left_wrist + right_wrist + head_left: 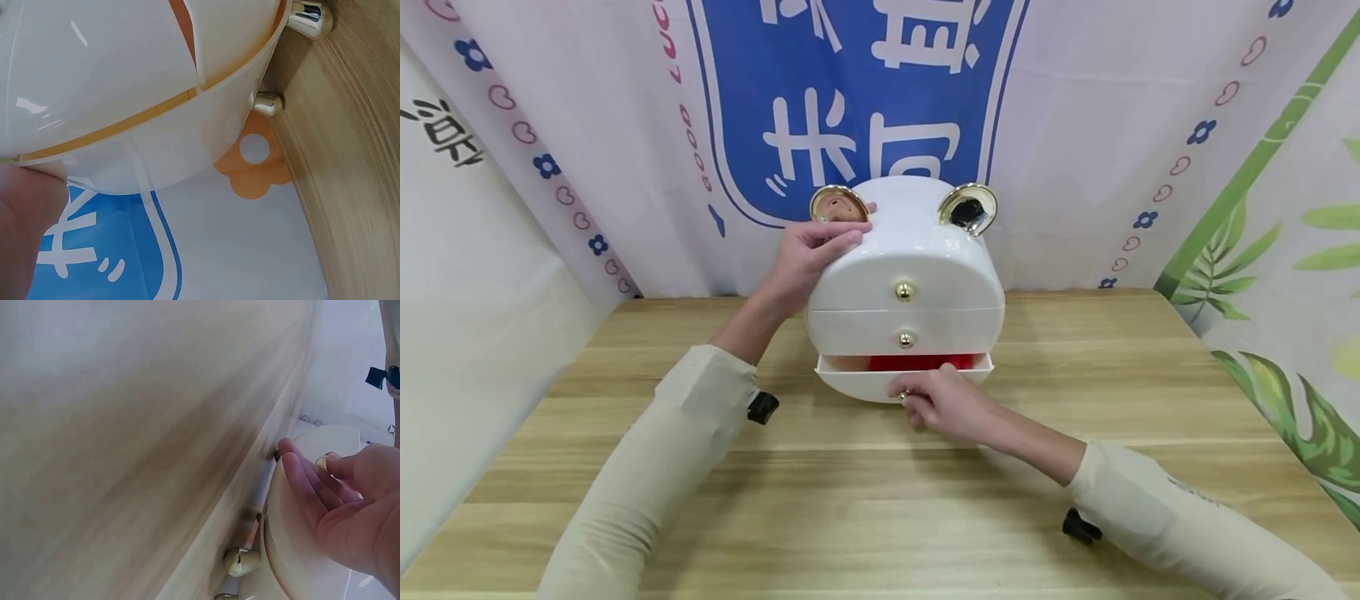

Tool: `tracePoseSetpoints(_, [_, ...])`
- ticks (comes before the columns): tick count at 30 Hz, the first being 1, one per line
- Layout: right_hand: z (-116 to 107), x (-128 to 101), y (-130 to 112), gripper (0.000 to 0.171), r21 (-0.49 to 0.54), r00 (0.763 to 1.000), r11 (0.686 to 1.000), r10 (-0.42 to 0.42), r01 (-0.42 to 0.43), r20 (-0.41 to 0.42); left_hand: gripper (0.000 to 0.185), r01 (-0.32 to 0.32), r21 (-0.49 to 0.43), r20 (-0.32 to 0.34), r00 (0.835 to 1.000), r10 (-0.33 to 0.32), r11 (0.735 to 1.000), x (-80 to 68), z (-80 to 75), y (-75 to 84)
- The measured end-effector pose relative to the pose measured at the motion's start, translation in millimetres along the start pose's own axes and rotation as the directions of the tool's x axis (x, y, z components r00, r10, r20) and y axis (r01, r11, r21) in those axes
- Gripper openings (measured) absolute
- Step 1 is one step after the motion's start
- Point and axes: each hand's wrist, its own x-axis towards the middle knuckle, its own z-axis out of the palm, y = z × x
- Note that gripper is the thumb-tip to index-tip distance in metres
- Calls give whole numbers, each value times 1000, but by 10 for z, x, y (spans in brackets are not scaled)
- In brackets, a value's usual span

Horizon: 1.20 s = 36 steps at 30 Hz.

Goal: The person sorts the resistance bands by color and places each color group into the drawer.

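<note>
- While the left hand [808, 254] rests flat-fingered on the white drawer box [910, 258], the box stands mid-surface [865, 500].
- Right hand [943, 404] pinches the gold knob [904, 395] of the bottom drawer [880, 382], slightly out; red contents visible.

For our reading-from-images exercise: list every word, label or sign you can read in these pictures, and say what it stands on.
"LUC": pink letters, cut off at the frame's top edge, on the backdrop.
Large white Chinese characters on the blue panel: partly cropped and hidden by the white box, not readable in full.
Black brush characters on the left wall: cropped, unreadable.
Box, its drawers and the table: no text.
</note>
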Motion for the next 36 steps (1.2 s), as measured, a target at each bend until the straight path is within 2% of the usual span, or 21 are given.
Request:
tracePoseSetpoints(7, [-22, 75, 63, 23, 5, 1000, 1000, 12, -12, -20, 16, 3, -40, 17, 1000, -2, 999, -13, -2, 4])
tracePoseSetpoints(13, [-45, 125, 94, 23, 13, 999, 1000, 28, -27, -17, 16, -6, -37, 19, 1000, 7, 999, 8, -11, 14])
tracePoseSetpoints(20, [-26, 129, 117, 22, -27, 999, 999, 37, -38, -29, 14, 48, -48, 3, 999, -48, 998, 13, 11, -6])
tracePoseSetpoints(29, [-41, 182, 151, 23, -65, 997, 998, 20, -25, -74, 13, 29, -40, 4, 1000, -29, 999, 40, 19, 19])
tracePoseSetpoints(36, [-50, 184, 174, 22, -66, 998, 997, 29, -32, -47, 13, 56, -26, -6, 998, -56, 998, 29, 9, 18])
